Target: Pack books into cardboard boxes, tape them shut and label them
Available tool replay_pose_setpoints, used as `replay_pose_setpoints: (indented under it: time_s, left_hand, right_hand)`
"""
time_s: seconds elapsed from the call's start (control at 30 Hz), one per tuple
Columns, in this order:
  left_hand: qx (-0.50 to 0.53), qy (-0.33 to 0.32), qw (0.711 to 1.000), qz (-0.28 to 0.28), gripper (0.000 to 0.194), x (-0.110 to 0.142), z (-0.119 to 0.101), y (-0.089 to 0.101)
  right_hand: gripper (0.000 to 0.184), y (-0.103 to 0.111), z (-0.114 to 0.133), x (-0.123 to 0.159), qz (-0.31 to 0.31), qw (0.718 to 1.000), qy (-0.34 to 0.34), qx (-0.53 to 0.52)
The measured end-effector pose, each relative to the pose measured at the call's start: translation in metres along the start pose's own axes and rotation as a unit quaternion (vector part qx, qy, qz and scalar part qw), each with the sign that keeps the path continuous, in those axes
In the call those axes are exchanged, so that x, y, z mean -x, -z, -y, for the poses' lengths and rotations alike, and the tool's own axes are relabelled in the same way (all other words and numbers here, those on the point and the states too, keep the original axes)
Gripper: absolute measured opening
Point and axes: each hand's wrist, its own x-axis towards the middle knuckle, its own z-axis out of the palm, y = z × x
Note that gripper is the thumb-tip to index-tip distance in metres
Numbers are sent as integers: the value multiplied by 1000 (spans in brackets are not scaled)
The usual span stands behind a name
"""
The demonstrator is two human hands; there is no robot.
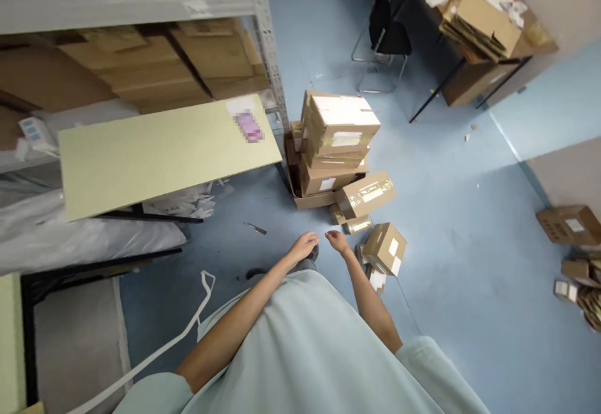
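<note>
My left hand (304, 246) hangs low in front of my shirt, fingers loosely stretched, with no object visible in it. Just to its right, my right hand (337, 241) is held with slightly bent fingers apart from the left hand, and nothing shows in it. Nearest to the right hand are a small taped carton (357, 225) and a cardboard box (385, 248) on the floor. Beyond them a taped box (369, 195) leans against a stack of cardboard boxes (345, 123).
A pale yellow board (164, 157) juts out at left below a metal shelf (225, 0). A white strap or tube (173, 339) stands near my left arm. A thin blade-like piece (255, 228) lies on the blue floor. Far right are a chair (392, 35) and a cluttered table (539, 35).
</note>
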Motion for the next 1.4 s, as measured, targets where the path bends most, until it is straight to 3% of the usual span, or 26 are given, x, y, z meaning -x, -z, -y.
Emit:
replay_pose_setpoints:
  time_s: [0.17,0.33,0.43,0.63,0.77,0.9,1.1,1.27,1.4]
  left_hand:
    - [93,-57,991,-84,56,37,-2,71]
    - [200,-114,956,-180,51,90,11,155]
    - [265,-151,922,-239,43,127,26,207]
    - [378,-209,822,-370,43,209,76,295]
    - [442,-230,742,-449,45,267,120,330]
    - [514,-220,642,-525,44,315,162,351]
    - [566,-192,521,-610,40,365,218,374]
    - [579,-152,458,-657,45,392,254,412]
    - [565,-124,446,-683,49,403,280,460]
  right_hand:
    - [43,-34,66,4,27,999,41,-13]
    - [68,-85,140,19,83,991,107,0]
    - [81,-128,184,30,123,980,154,1]
    - [84,-235,277,56,233,951,201,-10]
    - [81,-311,338,81,330,910,246,57]
    - [77,-385,389,106,396,860,290,137]
    - [68,-489,435,136,486,786,323,203]
    - [67,-574,459,151,539,749,320,215]
    - [63,-638,485,151,570,740,295,203]
